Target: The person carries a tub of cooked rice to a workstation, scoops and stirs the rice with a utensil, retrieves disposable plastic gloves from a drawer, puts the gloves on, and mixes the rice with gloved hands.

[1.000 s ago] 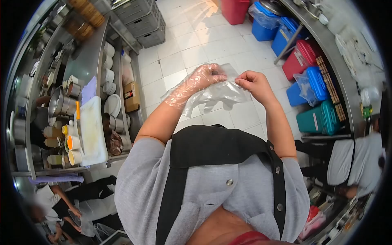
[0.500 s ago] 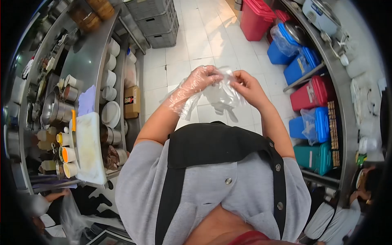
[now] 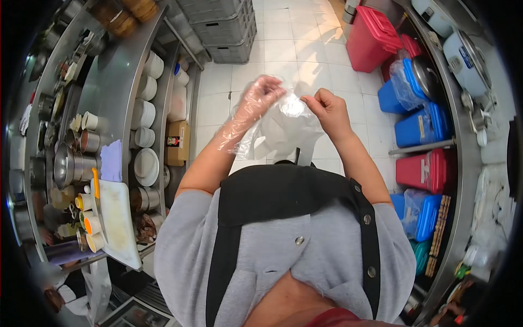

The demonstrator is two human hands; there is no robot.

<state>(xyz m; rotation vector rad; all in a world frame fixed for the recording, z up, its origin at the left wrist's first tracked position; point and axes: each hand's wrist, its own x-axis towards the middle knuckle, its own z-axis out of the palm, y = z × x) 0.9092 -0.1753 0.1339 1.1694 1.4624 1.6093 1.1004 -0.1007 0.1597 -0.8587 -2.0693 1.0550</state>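
A clear disposable plastic glove covers my left hand (image 3: pixel 262 94), its loose cuff hanging about the wrist and forearm. My bare right hand (image 3: pixel 331 113) is closed, thumb and fingers pinching the edge of a second clear plastic glove (image 3: pixel 293 108). That thin film stretches between both hands in front of my black apron (image 3: pixel 272 193). My left fingertips are bent together at its other upper edge, slightly blurred. The lower part of the film hangs loose, and its outline is hard to make out against the white floor.
On the left, a steel counter (image 3: pixel 111 82) bears a white cutting board (image 3: pixel 117 223), a knife with an orange handle (image 3: pixel 96 182) and sauce tubs. Bowls are stacked on the shelf below. Grey crates (image 3: pixel 226 38) stand ahead. Red bins (image 3: pixel 373 41) and blue bins (image 3: pixel 422 128) line the right.
My hands have moved a little farther apart, drawing the plastic film wider between them. My right fingers have curled in more tightly. The camera view has shifted somewhat.
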